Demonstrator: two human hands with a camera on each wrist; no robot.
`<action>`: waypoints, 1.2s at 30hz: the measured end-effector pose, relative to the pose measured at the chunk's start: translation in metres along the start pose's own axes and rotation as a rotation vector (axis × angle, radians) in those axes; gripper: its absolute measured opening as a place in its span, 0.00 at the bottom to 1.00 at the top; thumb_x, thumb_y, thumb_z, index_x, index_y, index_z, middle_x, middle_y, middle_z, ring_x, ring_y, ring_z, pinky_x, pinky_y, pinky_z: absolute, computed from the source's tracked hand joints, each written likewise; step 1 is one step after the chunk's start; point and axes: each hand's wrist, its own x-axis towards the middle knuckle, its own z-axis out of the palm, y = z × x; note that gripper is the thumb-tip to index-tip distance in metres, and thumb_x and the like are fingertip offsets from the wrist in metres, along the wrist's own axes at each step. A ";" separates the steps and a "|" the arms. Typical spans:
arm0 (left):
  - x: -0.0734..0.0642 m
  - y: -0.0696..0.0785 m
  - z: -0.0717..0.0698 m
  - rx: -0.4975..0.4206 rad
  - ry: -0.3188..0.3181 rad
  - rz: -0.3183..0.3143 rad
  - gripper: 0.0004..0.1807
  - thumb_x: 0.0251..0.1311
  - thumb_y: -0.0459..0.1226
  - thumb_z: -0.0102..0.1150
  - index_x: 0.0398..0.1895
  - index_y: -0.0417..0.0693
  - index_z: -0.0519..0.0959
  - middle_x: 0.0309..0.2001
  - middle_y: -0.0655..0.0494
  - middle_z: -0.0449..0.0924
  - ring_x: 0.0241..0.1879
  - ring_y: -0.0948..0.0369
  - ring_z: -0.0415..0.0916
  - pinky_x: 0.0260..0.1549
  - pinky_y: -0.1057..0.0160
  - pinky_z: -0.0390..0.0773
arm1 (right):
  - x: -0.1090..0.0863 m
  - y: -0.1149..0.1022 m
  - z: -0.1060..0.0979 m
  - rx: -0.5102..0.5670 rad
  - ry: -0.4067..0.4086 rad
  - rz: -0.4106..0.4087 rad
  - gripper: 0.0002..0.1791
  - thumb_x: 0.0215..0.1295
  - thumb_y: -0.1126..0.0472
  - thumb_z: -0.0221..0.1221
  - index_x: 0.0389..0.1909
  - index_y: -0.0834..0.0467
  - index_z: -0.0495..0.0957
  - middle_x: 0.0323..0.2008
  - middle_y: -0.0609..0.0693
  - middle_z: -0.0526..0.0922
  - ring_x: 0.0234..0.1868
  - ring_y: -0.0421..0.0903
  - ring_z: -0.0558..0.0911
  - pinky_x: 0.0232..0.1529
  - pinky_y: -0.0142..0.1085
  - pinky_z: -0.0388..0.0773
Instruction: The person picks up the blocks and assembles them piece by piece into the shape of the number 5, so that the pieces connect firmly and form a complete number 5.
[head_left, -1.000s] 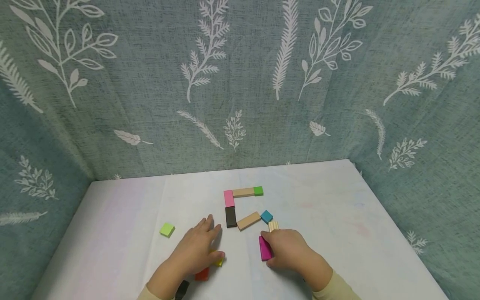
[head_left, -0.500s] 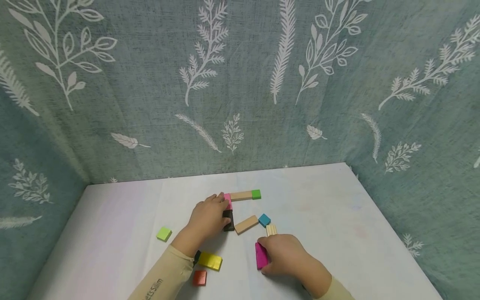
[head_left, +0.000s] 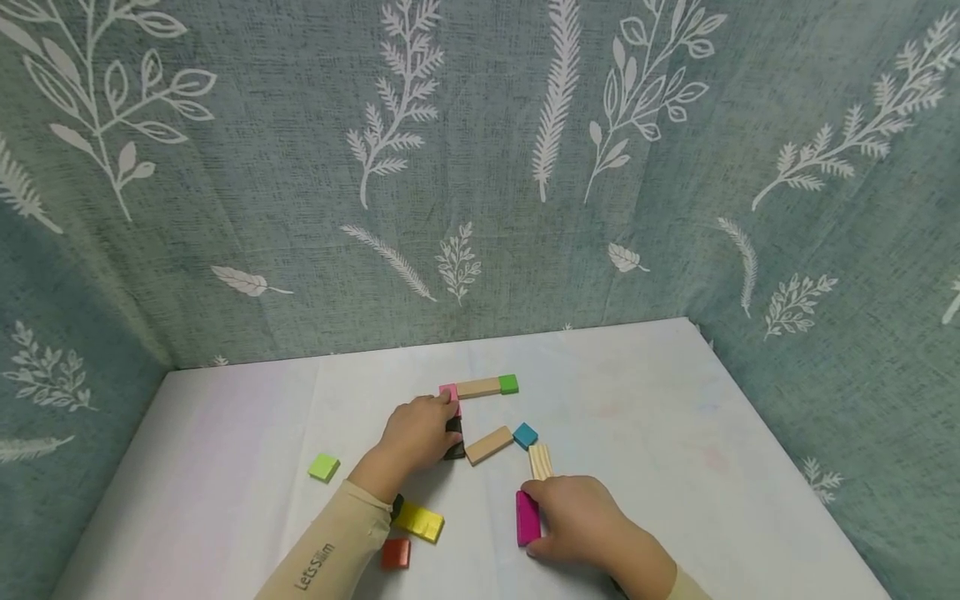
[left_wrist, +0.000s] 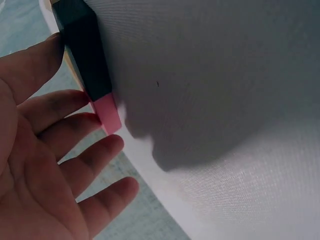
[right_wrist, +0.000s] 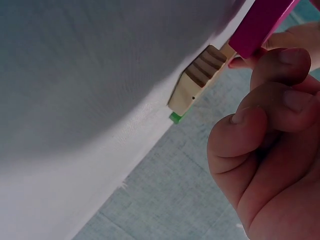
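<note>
In the head view my left hand (head_left: 416, 435) reaches to a pink block (head_left: 448, 389) and a black block (head_left: 454, 451), which lie end to end. The left wrist view shows its thumb against the black block (left_wrist: 86, 50) and two fingertips at the pink block (left_wrist: 107, 114), the other fingers loosely extended. My right hand (head_left: 583, 518) grips a magenta block (head_left: 528, 520) by its ends, thumb at the near one. Just beyond lies a ridged pale wooden block (head_left: 540, 460); its grooves show in the right wrist view.
From the pink block, a plain wooden block (head_left: 478, 388) leads to a green block (head_left: 508, 384). Another wooden block (head_left: 489, 445) slants toward a blue block (head_left: 525, 435). A light green block (head_left: 324, 467) lies left; yellow (head_left: 422, 522) and red (head_left: 396, 553) blocks lie near the left sleeve.
My left hand has moved forward from beside the yellow block to the pink and black blocks, uncovering the yellow one. The right hand has drawn the magenta block slightly nearer.
</note>
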 end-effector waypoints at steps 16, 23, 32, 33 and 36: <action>-0.004 -0.001 0.002 -0.036 0.018 0.012 0.31 0.65 0.50 0.64 0.68 0.47 0.75 0.71 0.48 0.71 0.69 0.46 0.70 0.62 0.42 0.74 | -0.008 0.001 0.001 0.003 0.014 0.048 0.36 0.44 0.40 0.76 0.53 0.54 0.83 0.35 0.41 0.86 0.30 0.35 0.76 0.34 0.38 0.80; -0.006 -0.002 0.001 -0.033 0.012 0.015 0.30 0.65 0.49 0.65 0.67 0.48 0.76 0.71 0.49 0.71 0.69 0.46 0.70 0.62 0.41 0.74 | -0.020 0.001 -0.004 0.012 0.071 0.157 0.34 0.39 0.37 0.77 0.45 0.53 0.83 0.29 0.39 0.77 0.26 0.35 0.69 0.25 0.33 0.70; -0.005 -0.002 -0.001 -0.055 -0.005 -0.009 0.29 0.63 0.49 0.67 0.66 0.51 0.77 0.71 0.51 0.72 0.67 0.46 0.72 0.61 0.41 0.74 | -0.026 -0.003 -0.005 0.045 0.060 0.296 0.31 0.37 0.36 0.77 0.36 0.54 0.82 0.28 0.41 0.73 0.25 0.37 0.69 0.24 0.33 0.68; -0.004 -0.002 -0.001 -0.063 -0.008 -0.016 0.29 0.62 0.49 0.68 0.66 0.52 0.77 0.71 0.51 0.72 0.67 0.46 0.73 0.61 0.41 0.75 | -0.025 -0.004 -0.005 0.050 0.060 0.309 0.31 0.37 0.36 0.77 0.36 0.54 0.82 0.28 0.41 0.73 0.25 0.37 0.69 0.24 0.33 0.68; -0.003 -0.003 0.000 -0.081 -0.007 -0.032 0.30 0.61 0.49 0.68 0.66 0.53 0.78 0.71 0.52 0.72 0.66 0.47 0.74 0.60 0.42 0.76 | -0.024 -0.004 -0.003 0.060 0.064 0.339 0.31 0.38 0.36 0.77 0.36 0.55 0.82 0.26 0.42 0.73 0.24 0.38 0.69 0.24 0.34 0.68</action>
